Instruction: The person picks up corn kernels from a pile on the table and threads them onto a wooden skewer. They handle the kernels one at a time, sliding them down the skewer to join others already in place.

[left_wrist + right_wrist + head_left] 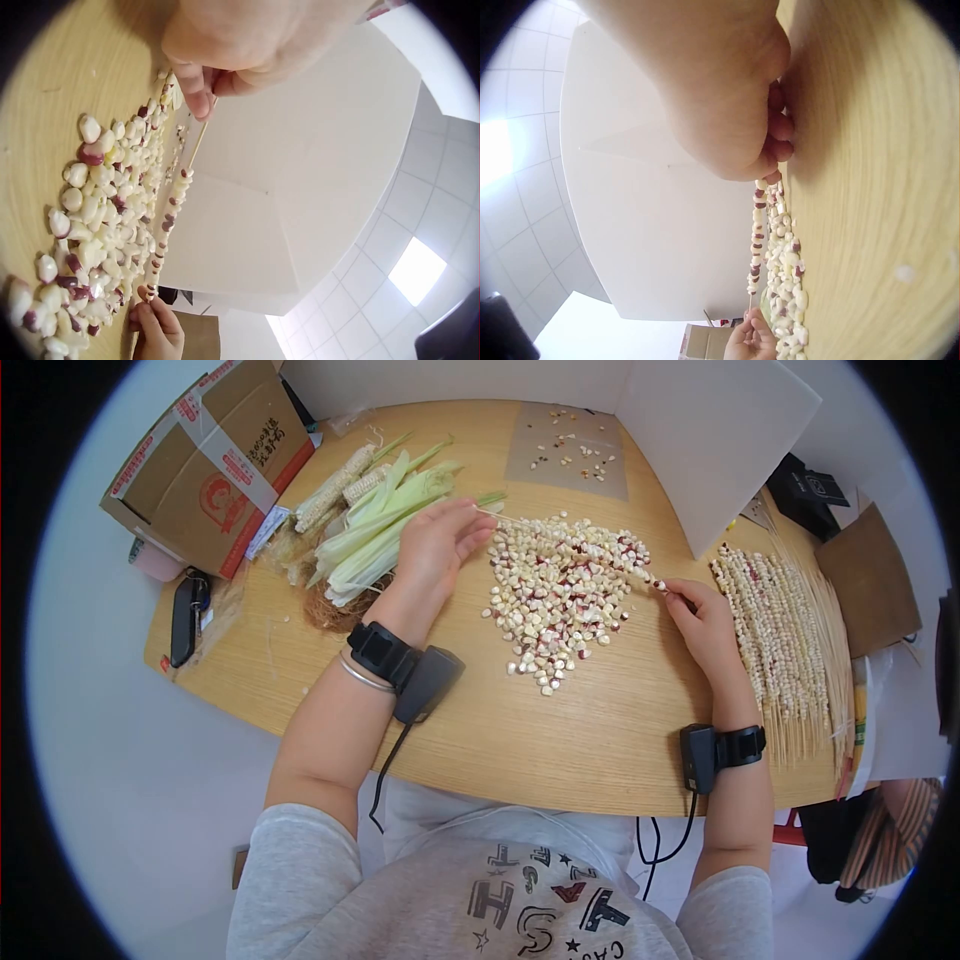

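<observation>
Between my two hands runs a thin stick threaded with white and dark red corn kernels. My left hand pinches the bare end of this stick between thumb and fingers. At the other end, my right hand has thumb and fingertips on the last kernels, pinching them. The threaded stick spans the upper part of a loose pile of kernels on the table. In the right wrist view, the row of kernels reaches from my right fingertips toward the left hand.
Left of the pile lie green corn husks and pale corn ears, with a cardboard box behind. Several kernel-threaded sticks lie side by side at right. A white board stands behind, near a sheet with scattered kernels.
</observation>
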`<state>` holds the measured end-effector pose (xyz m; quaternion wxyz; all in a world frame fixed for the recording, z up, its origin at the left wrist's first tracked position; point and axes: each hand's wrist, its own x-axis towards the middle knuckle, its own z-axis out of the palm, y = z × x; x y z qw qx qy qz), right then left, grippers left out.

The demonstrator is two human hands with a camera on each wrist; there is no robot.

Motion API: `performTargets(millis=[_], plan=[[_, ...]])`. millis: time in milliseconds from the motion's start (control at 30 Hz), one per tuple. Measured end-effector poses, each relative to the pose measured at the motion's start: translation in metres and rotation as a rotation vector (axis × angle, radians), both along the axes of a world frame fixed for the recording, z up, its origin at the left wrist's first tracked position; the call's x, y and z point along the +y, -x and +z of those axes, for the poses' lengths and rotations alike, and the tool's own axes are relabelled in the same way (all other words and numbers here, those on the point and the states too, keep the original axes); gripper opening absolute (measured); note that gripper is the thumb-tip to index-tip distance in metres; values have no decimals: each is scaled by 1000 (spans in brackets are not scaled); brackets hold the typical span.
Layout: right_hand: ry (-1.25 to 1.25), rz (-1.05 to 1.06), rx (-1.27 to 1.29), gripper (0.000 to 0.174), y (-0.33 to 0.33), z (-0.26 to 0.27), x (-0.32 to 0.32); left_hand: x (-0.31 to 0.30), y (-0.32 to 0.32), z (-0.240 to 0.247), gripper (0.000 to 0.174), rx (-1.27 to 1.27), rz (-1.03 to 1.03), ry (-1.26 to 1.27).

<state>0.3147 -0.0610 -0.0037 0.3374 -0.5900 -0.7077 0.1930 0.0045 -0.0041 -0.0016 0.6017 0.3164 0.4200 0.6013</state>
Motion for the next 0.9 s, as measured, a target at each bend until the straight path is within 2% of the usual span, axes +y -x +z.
performTargets(millis=[367,433,533,900], plan=[[-14,-5,-15,20,-2,-2,1,1,1,-3,18,28,-50,2],[-4,13,-23,20,1,3,-1,4,3,-4,15,-168,-69,35],[15,6,-8,20,0,2,-1,6,3,-5,14,-256,-65,111],[5,18,9,21,-2,-1,0,7,5,-4,9,-332,-146,93]])
